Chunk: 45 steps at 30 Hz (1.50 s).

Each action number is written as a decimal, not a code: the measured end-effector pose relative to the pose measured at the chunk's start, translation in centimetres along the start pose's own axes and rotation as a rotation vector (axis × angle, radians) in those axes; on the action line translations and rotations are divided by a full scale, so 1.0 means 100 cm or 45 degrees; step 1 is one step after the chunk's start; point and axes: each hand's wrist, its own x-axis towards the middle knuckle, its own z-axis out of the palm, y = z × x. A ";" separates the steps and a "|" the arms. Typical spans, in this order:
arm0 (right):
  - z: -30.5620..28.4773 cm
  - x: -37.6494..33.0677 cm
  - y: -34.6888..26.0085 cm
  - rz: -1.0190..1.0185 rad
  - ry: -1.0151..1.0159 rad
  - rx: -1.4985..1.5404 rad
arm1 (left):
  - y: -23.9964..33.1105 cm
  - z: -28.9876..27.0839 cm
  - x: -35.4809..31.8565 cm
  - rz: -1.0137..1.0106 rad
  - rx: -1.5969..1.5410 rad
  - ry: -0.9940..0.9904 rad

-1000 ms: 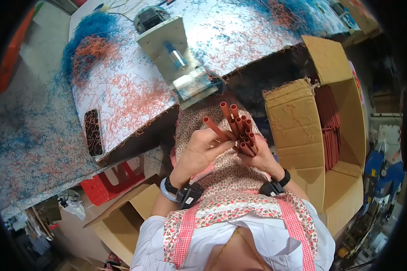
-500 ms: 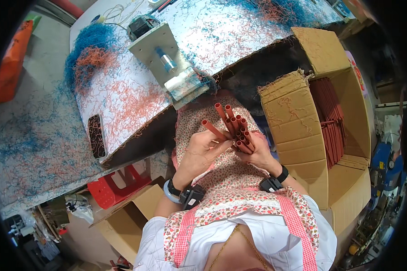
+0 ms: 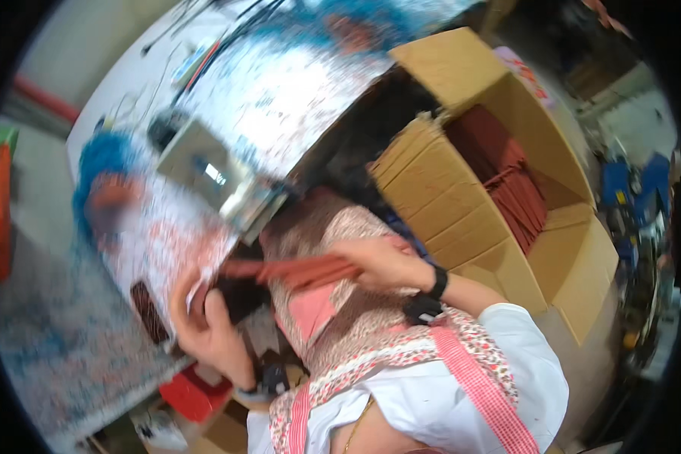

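A person in a white shirt and floral apron [image 3: 386,359] sits before a white worktop [image 3: 287,83] scattered with blue and reddish strands. On it stands a small machine [image 3: 191,163] with a pale upright plate, the landmark here. On the person's side of the machine, to its lower right, the right hand [image 3: 386,265] has its grip closed around a bundle of dark red tubes [image 3: 303,272], which point leftward. Straight below the machine, the left hand [image 3: 212,333] is curved near the bundle's far end, thumb and fingers apart; blur hides whether that grip holds anything. Right of the machine, an open cardboard box [image 3: 431,208] contains more red tubes [image 3: 511,185]. Left of the machine lies a blue tangle of strands [image 3: 102,159]; below-left, a dark rectangular object [image 3: 149,312].
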 end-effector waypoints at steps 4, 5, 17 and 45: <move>0.029 0.021 0.005 -0.309 -0.131 -0.436 | 0.001 0.011 -0.011 -0.028 0.243 -0.902; 0.031 0.025 0.002 -0.511 0.127 -0.411 | -0.012 0.016 -0.014 0.158 0.489 -1.098; -0.054 0.085 -0.016 -0.617 0.400 -0.612 | -0.090 0.043 -0.057 -0.458 -0.237 -1.239; 0.027 0.084 -0.048 0.753 -0.030 1.201 | -0.109 0.015 -0.013 -1.154 -0.958 -0.583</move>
